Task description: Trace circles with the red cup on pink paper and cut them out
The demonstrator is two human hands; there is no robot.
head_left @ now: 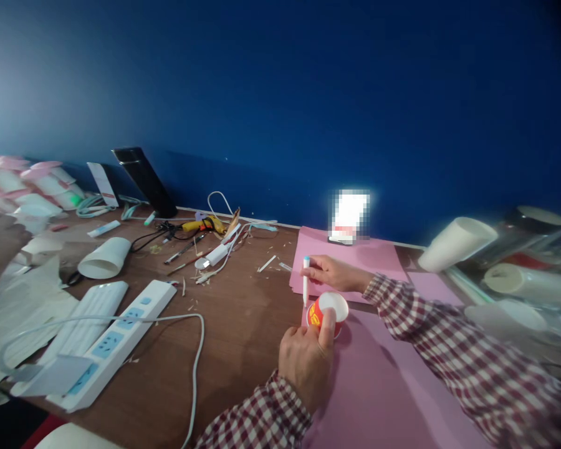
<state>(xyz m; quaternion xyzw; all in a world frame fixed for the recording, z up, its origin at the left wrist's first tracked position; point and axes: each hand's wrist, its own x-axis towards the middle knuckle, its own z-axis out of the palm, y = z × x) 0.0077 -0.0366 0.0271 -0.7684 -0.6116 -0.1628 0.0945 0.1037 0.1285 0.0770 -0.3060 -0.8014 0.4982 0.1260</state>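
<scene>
My left hand [303,362] clamps cup [330,312] on paper [378,386]; right hand [336,273] pinches pen [305,280] beside cup; I'd keep pen upright, cup firm.

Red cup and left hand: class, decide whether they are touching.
Touching. The head view shows the left hand gripping the red cup, thumb and fingers laid on its side, with no gap.

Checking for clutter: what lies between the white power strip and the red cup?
In the head view: brown table, crossed by one white cable, between the power strip and the red cup.
</scene>
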